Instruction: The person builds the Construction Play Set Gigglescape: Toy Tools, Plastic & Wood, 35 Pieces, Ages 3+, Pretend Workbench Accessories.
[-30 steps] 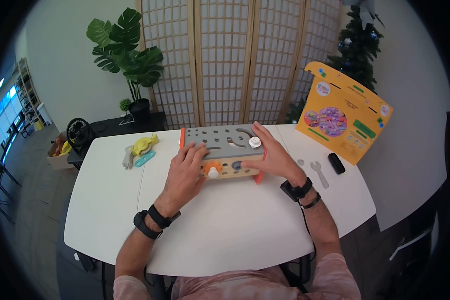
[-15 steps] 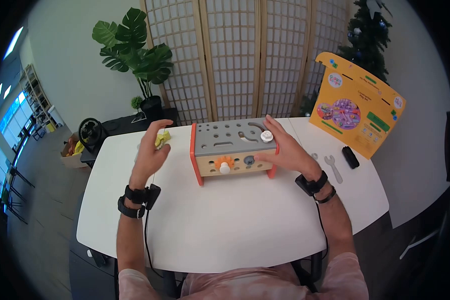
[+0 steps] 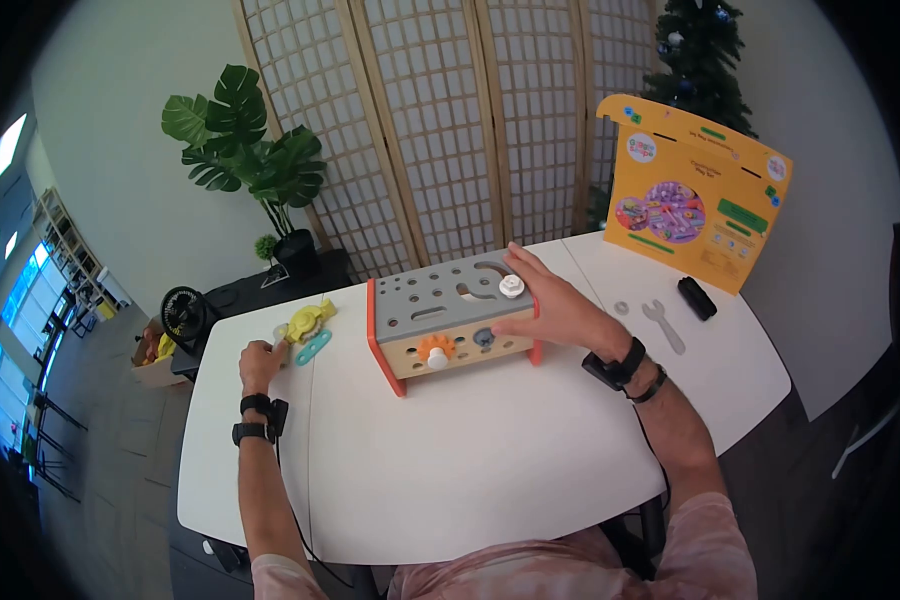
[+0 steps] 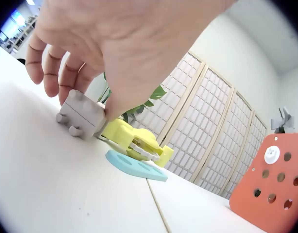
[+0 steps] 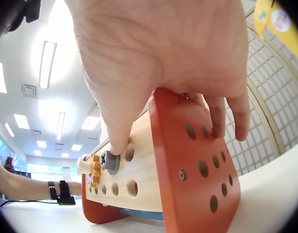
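A toy workbench point(image 3: 440, 310) with a grey holed top, wooden front and red ends stands mid-table. My right hand point(image 3: 562, 308) grips its right end, thumb on the front beside a grey screw point(image 5: 110, 162), fingers over the red end panel point(image 5: 197, 165). Farther left on the front sits an orange gear point(image 3: 433, 349) with a white peg; a white bolt point(image 3: 511, 287) stands on top. At the table's left, my left hand point(image 3: 259, 366) pinches a grey block with round knobs point(image 4: 82, 114). Right by it lie a yellow toy piece point(image 4: 139, 140) and a teal holed strip point(image 4: 134, 166).
On the right of the table lie a grey toy wrench point(image 3: 664, 327), a small grey ring point(image 3: 621, 308) and a black object point(image 3: 696, 298). Behind them stands a yellow box point(image 3: 695, 195). A black fan point(image 3: 184, 314) and a potted plant point(image 3: 260, 160) are beyond the left edge.
My left hand has left the workbench's left side, moved left and come down onto the grey block. The right hand has stayed on the workbench's right end.
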`<act>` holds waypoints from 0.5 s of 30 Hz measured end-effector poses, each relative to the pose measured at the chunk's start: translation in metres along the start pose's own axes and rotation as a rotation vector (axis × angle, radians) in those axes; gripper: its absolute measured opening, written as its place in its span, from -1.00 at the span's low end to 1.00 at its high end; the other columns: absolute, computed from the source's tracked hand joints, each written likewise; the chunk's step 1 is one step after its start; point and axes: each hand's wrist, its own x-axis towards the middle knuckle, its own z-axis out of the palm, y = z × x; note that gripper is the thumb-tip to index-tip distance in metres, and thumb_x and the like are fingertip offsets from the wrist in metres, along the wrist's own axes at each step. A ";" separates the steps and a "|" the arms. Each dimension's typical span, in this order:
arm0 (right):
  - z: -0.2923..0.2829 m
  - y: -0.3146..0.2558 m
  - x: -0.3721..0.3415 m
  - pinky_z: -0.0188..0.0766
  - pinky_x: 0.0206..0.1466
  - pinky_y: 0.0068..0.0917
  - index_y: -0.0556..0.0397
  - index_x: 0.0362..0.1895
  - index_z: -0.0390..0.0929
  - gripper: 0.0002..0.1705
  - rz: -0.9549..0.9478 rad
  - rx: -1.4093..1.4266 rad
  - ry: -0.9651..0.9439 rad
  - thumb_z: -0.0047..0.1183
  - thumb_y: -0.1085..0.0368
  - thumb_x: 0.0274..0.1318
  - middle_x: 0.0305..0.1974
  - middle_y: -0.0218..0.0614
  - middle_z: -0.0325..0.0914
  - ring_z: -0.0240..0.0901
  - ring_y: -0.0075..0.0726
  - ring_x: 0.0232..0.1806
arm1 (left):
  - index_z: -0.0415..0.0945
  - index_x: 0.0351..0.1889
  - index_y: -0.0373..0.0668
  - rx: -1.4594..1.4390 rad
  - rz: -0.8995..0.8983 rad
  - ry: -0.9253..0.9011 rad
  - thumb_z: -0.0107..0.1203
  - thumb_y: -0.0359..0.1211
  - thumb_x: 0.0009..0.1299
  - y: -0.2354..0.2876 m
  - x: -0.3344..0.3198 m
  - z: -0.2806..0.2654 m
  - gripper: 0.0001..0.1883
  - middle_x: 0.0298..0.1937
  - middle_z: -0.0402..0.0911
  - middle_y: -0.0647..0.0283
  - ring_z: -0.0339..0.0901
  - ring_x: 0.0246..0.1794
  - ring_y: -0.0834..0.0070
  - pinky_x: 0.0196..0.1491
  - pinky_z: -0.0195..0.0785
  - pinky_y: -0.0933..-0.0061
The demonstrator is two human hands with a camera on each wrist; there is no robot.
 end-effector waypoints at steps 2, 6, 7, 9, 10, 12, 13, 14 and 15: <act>0.000 0.000 0.000 0.18 0.70 -0.11 0.36 0.67 0.07 0.35 0.003 -0.004 0.002 0.53 -0.23 0.11 0.78 0.12 -0.18 0.04 0.17 0.75 | 0.84 -0.30 -0.25 -0.007 0.067 0.023 0.34 0.12 0.37 0.002 0.002 -0.005 -0.46 -0.35 0.84 0.04 0.82 -0.27 0.09 -0.04 0.68 0.15; 0.002 0.003 0.000 0.16 0.71 -0.11 0.37 0.67 0.07 0.36 -0.008 0.014 0.006 0.53 -0.23 0.11 0.78 0.13 -0.19 0.00 0.18 0.76 | 0.85 -0.37 -0.25 0.096 0.144 -0.013 0.38 0.07 0.33 0.006 0.012 -0.007 -0.50 -0.39 0.82 0.01 0.81 -0.32 0.09 -0.11 0.68 0.15; 0.002 0.003 0.000 0.15 0.72 -0.11 0.37 0.67 0.07 0.36 -0.018 0.015 0.008 0.53 -0.23 0.11 0.78 0.13 -0.18 -0.01 0.18 0.76 | 0.85 -0.39 -0.26 0.118 0.179 0.014 0.39 0.06 0.31 0.009 0.017 -0.007 -0.51 -0.42 0.81 -0.01 0.80 -0.35 0.07 -0.15 0.67 0.14; 0.002 0.002 0.000 0.15 0.72 -0.12 0.37 0.67 0.07 0.36 -0.011 0.001 0.012 0.53 -0.22 0.11 0.78 0.13 -0.18 -0.01 0.18 0.76 | 0.85 -0.34 -0.27 0.026 0.187 0.012 0.37 0.01 0.37 0.021 0.022 -0.009 -0.54 -0.40 0.82 0.04 0.81 -0.33 0.15 -0.11 0.67 0.19; 0.002 0.002 0.000 0.14 0.72 -0.12 0.37 0.68 0.07 0.36 -0.001 -0.008 0.004 0.53 -0.22 0.11 0.78 0.13 -0.18 -0.02 0.19 0.76 | 0.85 -0.28 -0.29 -0.063 0.186 0.001 0.35 -0.05 0.44 0.029 0.021 -0.010 -0.58 -0.38 0.84 0.09 0.82 -0.31 0.23 -0.07 0.67 0.24; 0.002 0.002 0.000 0.15 0.72 -0.12 0.36 0.68 0.07 0.35 -0.006 -0.018 0.008 0.53 -0.22 0.12 0.78 0.13 -0.18 -0.02 0.18 0.76 | 0.81 -0.22 -0.32 -0.312 0.303 -0.065 0.30 -0.12 0.53 0.050 0.023 -0.017 -0.61 -0.36 0.82 0.19 0.77 -0.29 0.38 -0.07 0.64 0.29; 0.002 0.002 0.000 0.15 0.71 -0.12 0.35 0.68 0.07 0.35 -0.010 -0.026 0.008 0.53 -0.22 0.12 0.78 0.12 -0.17 -0.01 0.17 0.76 | 0.77 -0.16 -0.36 -0.559 0.415 -0.132 0.26 -0.18 0.62 0.064 0.020 -0.022 -0.65 -0.35 0.80 0.30 0.73 -0.27 0.52 -0.06 0.61 0.33; 0.001 0.002 0.000 0.15 0.71 -0.12 0.35 0.68 0.07 0.35 -0.012 -0.029 0.001 0.53 -0.22 0.12 0.78 0.12 -0.17 -0.01 0.17 0.76 | 0.71 0.01 -0.33 -0.743 0.494 -0.200 0.19 -0.22 0.68 0.083 0.012 -0.028 -0.69 -0.16 0.77 0.33 0.68 -0.11 0.57 0.09 0.56 0.36; 0.001 0.001 0.000 0.16 0.71 -0.13 0.35 0.68 0.07 0.35 -0.008 -0.023 0.000 0.53 -0.22 0.12 0.78 0.11 -0.17 -0.01 0.16 0.76 | 0.66 0.17 -0.30 -0.925 0.570 -0.268 0.12 -0.26 0.74 0.106 0.000 -0.036 -0.71 0.02 0.75 0.37 0.64 0.06 0.62 0.24 0.51 0.39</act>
